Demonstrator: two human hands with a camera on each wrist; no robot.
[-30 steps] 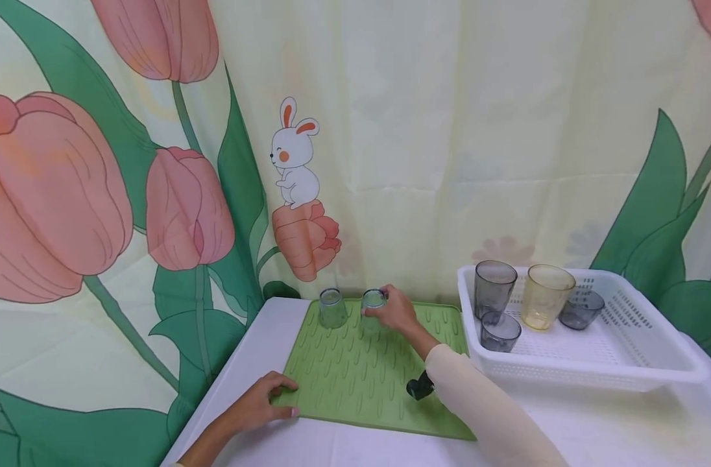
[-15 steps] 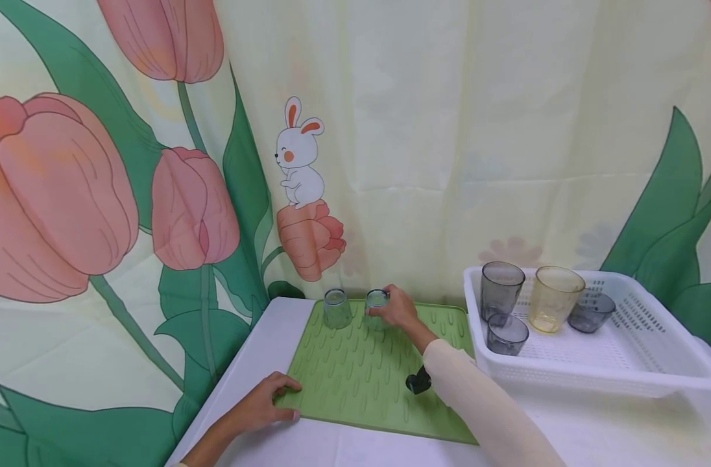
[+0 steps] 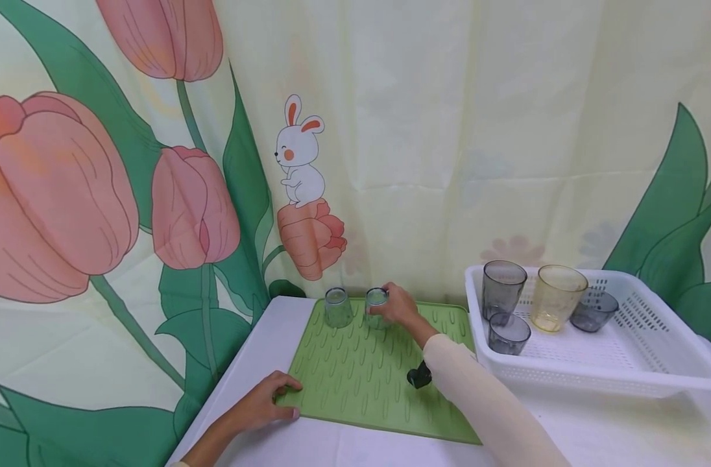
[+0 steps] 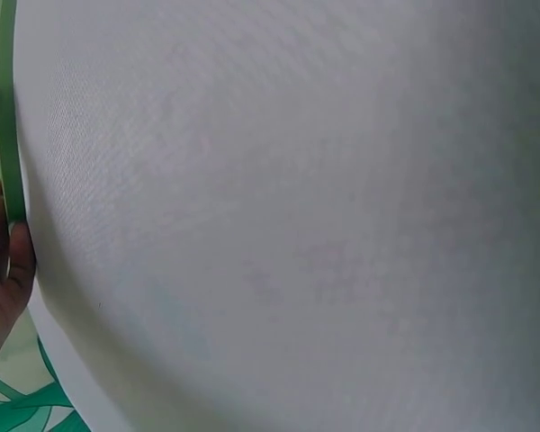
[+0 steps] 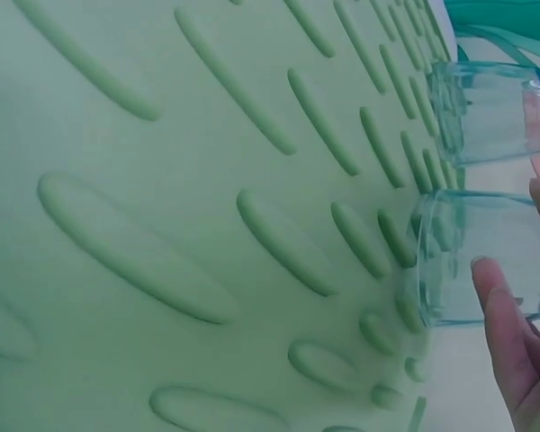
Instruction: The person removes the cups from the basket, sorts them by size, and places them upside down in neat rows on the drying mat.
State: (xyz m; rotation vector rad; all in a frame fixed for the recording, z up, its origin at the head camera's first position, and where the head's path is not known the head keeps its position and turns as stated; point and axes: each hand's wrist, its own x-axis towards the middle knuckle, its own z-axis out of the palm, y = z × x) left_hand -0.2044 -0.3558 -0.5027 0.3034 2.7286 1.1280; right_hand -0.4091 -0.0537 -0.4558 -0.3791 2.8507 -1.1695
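Here, in the grasp of the right hand (image 3: pixel 397 306): a clear blue-green glass tumbler (image 5: pixel 454 252), base up and rim down, near the far edge of the green ridged drying mat (image 3: pixel 361 379), with thumb and fingers curled about opposite sides of the wall. Just beside, across a narrow gap: a matching inverted tumbler (image 3: pixel 338 312). At the mat's near left corner: the left hand (image 3: pixel 261 403), fingers loose and unclenched, touching the edge. For sound placement, best to hold the tumbler level, press straight down, and feel for even contact of the rim across the raised ridges before parting the fingers; full seating not certain from these angles. Worth guarding the gap to the neighbour, for fear of a knock between walls. Advisable, too, to steady the mat at its corner against slipping, and to draw away sideways, toward the white plastic basket (image 3: pixel 595 368).
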